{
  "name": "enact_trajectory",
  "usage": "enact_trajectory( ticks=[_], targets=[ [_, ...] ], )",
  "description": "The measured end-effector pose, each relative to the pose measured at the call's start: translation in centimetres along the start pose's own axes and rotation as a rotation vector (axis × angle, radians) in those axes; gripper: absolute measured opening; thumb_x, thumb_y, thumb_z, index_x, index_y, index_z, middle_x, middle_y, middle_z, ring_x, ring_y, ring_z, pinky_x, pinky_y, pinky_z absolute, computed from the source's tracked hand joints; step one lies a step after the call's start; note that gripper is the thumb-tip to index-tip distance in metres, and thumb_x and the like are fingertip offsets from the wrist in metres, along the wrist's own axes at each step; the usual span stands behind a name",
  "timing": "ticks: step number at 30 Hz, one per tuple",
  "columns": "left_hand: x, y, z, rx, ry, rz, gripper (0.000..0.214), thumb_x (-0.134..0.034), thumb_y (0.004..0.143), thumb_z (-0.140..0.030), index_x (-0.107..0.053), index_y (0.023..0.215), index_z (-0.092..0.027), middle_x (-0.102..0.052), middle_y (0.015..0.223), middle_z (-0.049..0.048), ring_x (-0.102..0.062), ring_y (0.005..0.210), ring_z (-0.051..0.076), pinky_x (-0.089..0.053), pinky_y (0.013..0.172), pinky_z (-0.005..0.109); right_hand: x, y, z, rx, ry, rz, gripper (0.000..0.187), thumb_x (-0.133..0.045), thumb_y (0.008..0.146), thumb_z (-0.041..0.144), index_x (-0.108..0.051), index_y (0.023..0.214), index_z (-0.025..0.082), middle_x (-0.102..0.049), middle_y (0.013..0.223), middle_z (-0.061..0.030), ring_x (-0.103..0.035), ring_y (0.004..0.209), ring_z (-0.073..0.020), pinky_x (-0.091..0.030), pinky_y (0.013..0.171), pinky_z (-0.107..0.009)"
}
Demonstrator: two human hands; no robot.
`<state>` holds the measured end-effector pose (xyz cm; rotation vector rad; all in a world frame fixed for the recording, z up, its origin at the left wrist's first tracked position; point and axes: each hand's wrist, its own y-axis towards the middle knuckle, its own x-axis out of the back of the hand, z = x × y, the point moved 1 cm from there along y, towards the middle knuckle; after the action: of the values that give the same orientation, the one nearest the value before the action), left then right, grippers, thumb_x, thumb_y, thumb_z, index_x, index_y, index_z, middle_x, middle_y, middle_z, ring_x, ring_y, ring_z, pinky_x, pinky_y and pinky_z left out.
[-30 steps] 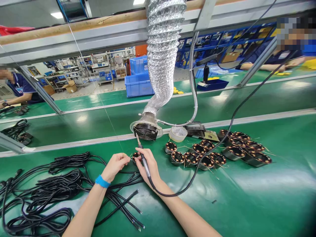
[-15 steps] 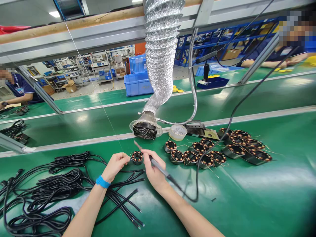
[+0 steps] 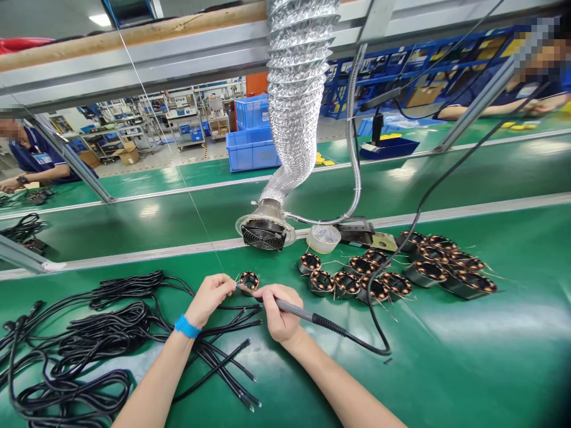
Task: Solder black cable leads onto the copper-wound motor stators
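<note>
Black cables [image 3: 89, 339] are heaped on the green tabletop [image 3: 446, 362]. A copper-wound stator [image 3: 248, 282] is pinched by the left hand [image 3: 209, 299], a soldering iron [image 3: 297, 310] is gripped in the right hand [image 3: 279, 312] just beside it, and further stators [image 3: 379, 279] are set out to the right.

Bright, even light from ceiling lamps [image 3: 102, 19]; broad soft glare on the green bench [image 3: 450, 339], shadows faint. Wide-lens bowing towards the edges, lower right corner dark, no marked blur
</note>
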<state>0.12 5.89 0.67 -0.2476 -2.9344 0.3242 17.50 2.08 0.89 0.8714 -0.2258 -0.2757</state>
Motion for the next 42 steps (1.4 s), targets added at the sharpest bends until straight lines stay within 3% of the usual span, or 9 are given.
enact_trajectory(
  ticks=[23,42],
  targets=[
    [0.01,-0.04,-0.07,-0.005,0.025,-0.005,0.037,-0.069,0.070,-0.050,-0.057,0.066,-0.016,-0.043,0.056,-0.0054,-0.024,0.049,0.006,-0.013,0.048,0.025,0.49,0.19,-0.34,-0.106,-0.038,-0.058,0.032,-0.046,0.092,0.021,-0.070,0.070,0.021,-0.071,0.063,-0.0018,-0.067,0.055,-0.0175,-0.053,0.056,-0.029],
    [0.06,-0.04,-0.08,-0.012,0.050,-0.010,0.037,-0.068,0.071,-0.050,-0.056,0.066,-0.016,-0.045,0.058,-0.0047,-0.026,0.050,0.007,-0.015,0.049,0.025,0.43,0.37,-0.20,-0.063,-0.021,-0.021,0.030,-0.047,0.092,0.019,-0.069,0.070,0.021,-0.072,0.063,-0.0009,-0.069,0.056,-0.0171,-0.054,0.057,-0.029]
  ],
)
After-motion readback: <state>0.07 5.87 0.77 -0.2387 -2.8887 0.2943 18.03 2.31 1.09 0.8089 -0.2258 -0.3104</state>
